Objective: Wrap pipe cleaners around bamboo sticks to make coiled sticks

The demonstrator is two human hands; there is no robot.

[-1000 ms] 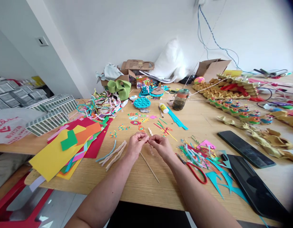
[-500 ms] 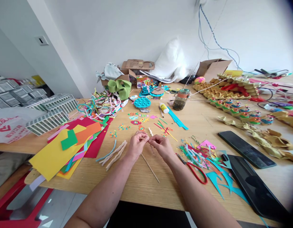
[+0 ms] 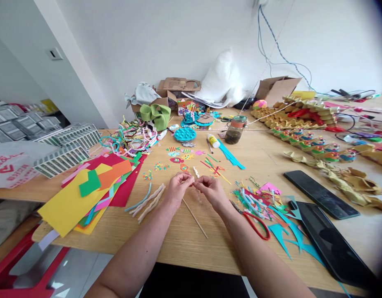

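My left hand (image 3: 179, 187) and my right hand (image 3: 211, 190) meet over the middle of the table, thumbs and fingertips pinched close together. Between them is a white pipe cleaner (image 3: 196, 172), whose twisted end pokes up past the fingers; the rest of it is mostly hidden. A thin wooden stick (image 3: 195, 219) lies on the tabletop below my hands. Left of my left hand rest a few wavy pale pipe cleaners (image 3: 152, 203) and a blue one (image 3: 140, 199). Small decorated paper fish (image 3: 177, 160) lie just beyond my fingers, beside thin coloured paper strips (image 3: 216, 169).
Coloured paper sheets (image 3: 70, 198) are piled at left. Red-handled scissors (image 3: 256, 225) lie right of my forearm among paper scraps (image 3: 259, 203), near two dark phones (image 3: 321, 194). Farther back stand a glue stick (image 3: 213, 141), a glass jar (image 3: 236, 130) and a blue paper plate (image 3: 185, 134).
Almost nothing differs. My fingertips shift very slightly around the white pipe cleaner, and both hands stay in the same place.
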